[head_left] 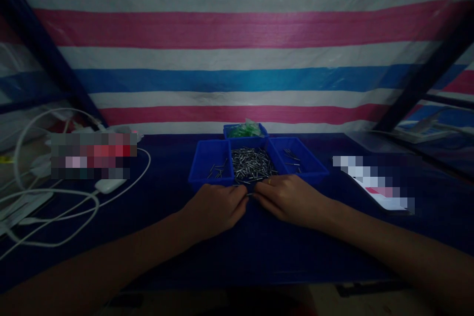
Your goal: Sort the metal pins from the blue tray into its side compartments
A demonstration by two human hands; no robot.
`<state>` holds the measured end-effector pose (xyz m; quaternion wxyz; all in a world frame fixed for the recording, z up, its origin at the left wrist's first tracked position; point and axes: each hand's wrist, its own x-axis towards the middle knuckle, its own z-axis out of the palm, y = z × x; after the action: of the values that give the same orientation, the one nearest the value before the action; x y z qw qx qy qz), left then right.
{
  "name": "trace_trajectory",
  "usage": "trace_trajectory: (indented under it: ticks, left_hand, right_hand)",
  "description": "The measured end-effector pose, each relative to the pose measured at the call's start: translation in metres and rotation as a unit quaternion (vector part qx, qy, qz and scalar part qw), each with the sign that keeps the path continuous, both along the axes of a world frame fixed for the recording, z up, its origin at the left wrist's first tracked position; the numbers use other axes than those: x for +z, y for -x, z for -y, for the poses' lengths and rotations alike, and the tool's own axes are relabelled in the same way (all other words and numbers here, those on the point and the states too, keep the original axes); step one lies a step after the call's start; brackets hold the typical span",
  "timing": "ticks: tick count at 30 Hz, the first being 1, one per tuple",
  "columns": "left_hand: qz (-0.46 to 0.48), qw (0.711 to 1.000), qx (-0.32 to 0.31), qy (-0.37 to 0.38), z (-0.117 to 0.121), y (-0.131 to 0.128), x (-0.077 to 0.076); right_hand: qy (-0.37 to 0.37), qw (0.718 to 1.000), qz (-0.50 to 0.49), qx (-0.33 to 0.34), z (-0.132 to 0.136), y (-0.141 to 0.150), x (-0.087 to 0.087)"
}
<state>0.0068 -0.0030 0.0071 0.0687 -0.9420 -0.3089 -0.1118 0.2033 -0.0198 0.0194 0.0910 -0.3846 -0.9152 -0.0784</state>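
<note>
My left hand (218,207) and my right hand (289,200) nearly meet in front of a heap of thin metal pins (254,162). Both are closed in a pinch, and a thin metal pin (250,194) shows between the fingertips. Most of that pin is hidden by the fingers. Left of the heap stands a blue bin (211,150) with a few loose pins in it. Another blue bin (309,160), on the right, also holds several pins. Whether the heap lies in a tray of its own I cannot tell.
Behind the heap is a small blue bin (225,131) with green plastic bags (246,129). White cables (94,202) and an adapter (111,183) lie at the left on the dark blue table (244,256). A phone-like object (383,197), partly blurred, lies right. A striped sheet (237,29) hangs behind.
</note>
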Motion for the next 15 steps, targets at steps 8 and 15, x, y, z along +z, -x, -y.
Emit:
trace_trajectory:
  ticks: [8,15]
  left_hand:
    - [0.073,0.996,-0.025,-0.037,-0.0031,0.0014,-0.0020]
    - [0.088,0.992,-0.064,-0.066,-0.0002,0.0003,-0.0031]
  right_hand:
    - [0.014,1.000,0.004,0.010,-0.0006,0.0008,-0.0046]
    - [0.040,0.998,-0.014,0.041,0.0010,0.0016,-0.0060]
